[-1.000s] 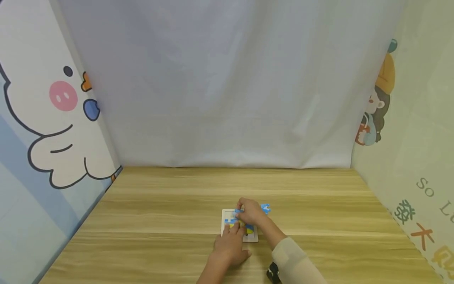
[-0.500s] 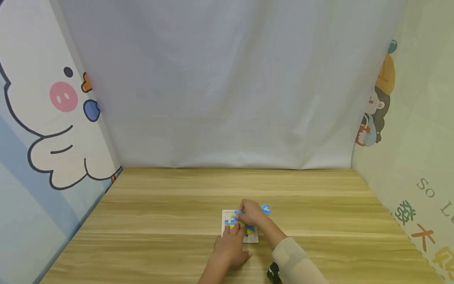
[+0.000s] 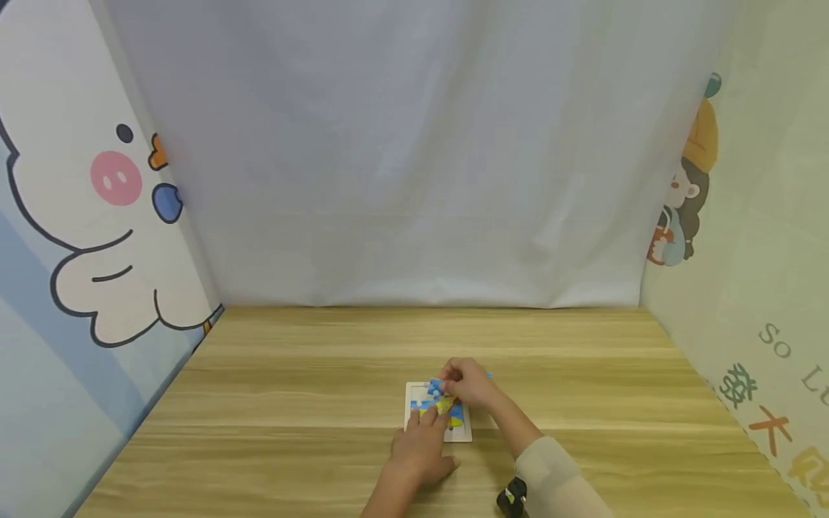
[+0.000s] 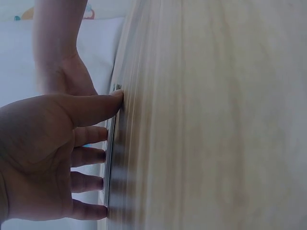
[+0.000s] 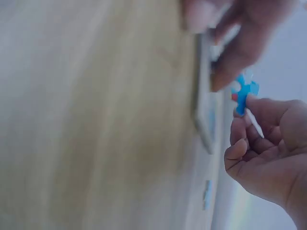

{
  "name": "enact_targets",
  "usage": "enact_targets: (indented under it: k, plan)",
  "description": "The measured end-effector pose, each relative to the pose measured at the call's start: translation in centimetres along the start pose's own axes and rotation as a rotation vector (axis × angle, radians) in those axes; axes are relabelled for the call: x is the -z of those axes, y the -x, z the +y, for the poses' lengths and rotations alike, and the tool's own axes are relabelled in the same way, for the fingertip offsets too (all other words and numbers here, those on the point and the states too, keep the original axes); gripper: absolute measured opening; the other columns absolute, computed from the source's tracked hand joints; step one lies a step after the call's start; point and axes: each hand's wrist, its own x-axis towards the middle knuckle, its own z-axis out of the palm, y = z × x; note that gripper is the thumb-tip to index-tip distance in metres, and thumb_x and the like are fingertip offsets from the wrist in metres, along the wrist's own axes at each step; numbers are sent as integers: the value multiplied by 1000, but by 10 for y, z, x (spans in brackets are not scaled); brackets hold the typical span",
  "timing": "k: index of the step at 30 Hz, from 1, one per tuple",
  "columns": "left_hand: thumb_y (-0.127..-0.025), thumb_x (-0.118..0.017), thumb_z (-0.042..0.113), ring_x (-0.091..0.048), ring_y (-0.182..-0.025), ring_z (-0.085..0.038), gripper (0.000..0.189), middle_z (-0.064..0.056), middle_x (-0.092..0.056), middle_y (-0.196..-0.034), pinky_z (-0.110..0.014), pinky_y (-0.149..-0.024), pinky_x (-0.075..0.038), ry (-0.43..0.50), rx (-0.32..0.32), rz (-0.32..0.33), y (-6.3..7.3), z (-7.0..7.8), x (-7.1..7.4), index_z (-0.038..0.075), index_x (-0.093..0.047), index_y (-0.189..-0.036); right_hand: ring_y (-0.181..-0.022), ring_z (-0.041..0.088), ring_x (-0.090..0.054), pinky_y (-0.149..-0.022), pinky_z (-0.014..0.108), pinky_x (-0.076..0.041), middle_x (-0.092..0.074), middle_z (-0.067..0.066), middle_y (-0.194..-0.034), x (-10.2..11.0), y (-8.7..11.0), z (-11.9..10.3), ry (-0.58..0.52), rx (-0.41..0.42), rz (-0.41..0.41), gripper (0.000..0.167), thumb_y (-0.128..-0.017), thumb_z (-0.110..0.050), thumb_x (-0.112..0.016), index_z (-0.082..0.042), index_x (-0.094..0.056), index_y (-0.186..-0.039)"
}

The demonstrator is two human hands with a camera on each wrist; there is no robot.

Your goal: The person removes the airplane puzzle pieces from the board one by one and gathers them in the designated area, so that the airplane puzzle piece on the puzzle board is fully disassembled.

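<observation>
A small jigsaw puzzle in a white frame [image 3: 411,388] lies on the wooden table, with blue and yellow pieces in it. The left hand [image 3: 419,447] rests across its near part, fingers spread and fairly straight, hiding much of the picture. At the frame's far side, the right hand [image 3: 471,381] pinches a blue puzzle piece [image 5: 246,93] between thumb and fingertips. That piece is tilted up over the tray in the right wrist view. A thin white edge [image 5: 254,123] also shows among the curled right fingers. In the left wrist view, the left hand's fingertips [image 4: 98,155] meet the frame.
Another blue puzzle piece [image 3: 490,375] lies beyond the right hand, mostly hidden by it. A black device [image 3: 512,498] sits at the right wrist by the sleeve. A pale curtain [image 3: 414,216] hangs at the table's [image 3: 291,374] far edge, between printed side panels.
My right hand has shifted right and lifted a little, raising the blue piece from the tray's far side. The loose piece behind is now mostly covered. My left hand stays put.
</observation>
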Motion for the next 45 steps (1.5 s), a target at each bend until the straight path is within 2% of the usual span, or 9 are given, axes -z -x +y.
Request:
enact_targets:
  k: [3,6,10,15,22,28,34,40,45]
  plan:
    - [-76,-73,40,-31,-128,-44,71,-16,-40,-141,-62,-90,-37,-1,4,0,-1,-1,0,6,-48,-133,-72,16,-57,-66,31,-49,-58,3,-81,4,0,1,-43,1,-2,8,-87,2,-58,-1,-60,-94]
    - [-76,-73,40,-31,-128,-44,70,-16,-39,-141,-63,-90,-36,7,5,-2,-1,-1,0,6,-48,-133,-74,16,-56,-68,31,-48,-58,3,-82,6,-1,2,-42,-5,0,8,-87,1,-58,-2,-60,-94]
    - [-77,-73,39,-30,-128,-44,70,-16,-39,-141,-63,-91,-35,24,4,-6,-1,0,0,6,-48,-133,-74,17,-54,-67,31,-47,-57,3,-80,5,1,4,-53,-3,6,6,-86,1,-59,-1,-60,-92]
    - [-77,-72,39,-31,-128,-44,69,-16,-40,-141,-63,-91,-35,32,2,2,-1,0,-1,7,-49,-132,-74,17,-54,-66,30,-46,-57,3,-80,5,6,7,-73,39,13,6,-86,1,-60,-1,-60,-92]
    - [-78,-72,39,-28,-129,-47,63,-18,-40,-140,-68,-94,-26,59,-37,22,2,2,1,9,-54,-129,-74,15,-53,-65,27,-46,-57,1,-80,12,20,15,-63,68,86,5,-84,1,-63,-2,-62,-89]
    - [-78,-72,37,-28,-129,-46,57,-17,-40,-140,-64,-96,-27,65,-62,39,2,7,2,10,-57,-126,-74,16,-51,-65,28,-44,-58,1,-79,21,28,19,-83,36,138,4,-85,-2,-64,-2,-62,-88]
    - [-77,-72,37,-31,-128,-44,59,-15,-41,-140,-63,-96,-29,37,-81,59,-3,12,-4,11,-56,-128,-72,17,-53,-63,27,-44,-62,4,-78,31,34,24,-136,12,153,5,-85,-2,-63,0,-62,-90]
    - [-76,-72,40,-33,-127,-43,65,-15,-40,-141,-62,-95,-30,2,-58,49,-5,18,-7,11,-53,-130,-76,19,-54,-66,28,-44,-62,6,-81,40,41,25,-203,-54,159,10,-86,-6,-64,0,-62,-93]
    - [-75,-72,42,-32,-128,-41,69,-14,-39,-141,-60,-96,-31,-21,-39,19,-5,21,-7,10,-50,-133,-78,19,-55,-68,30,-45,-62,6,-82,47,43,29,-212,-86,196,10,-86,-6,-64,0,-63,-94]
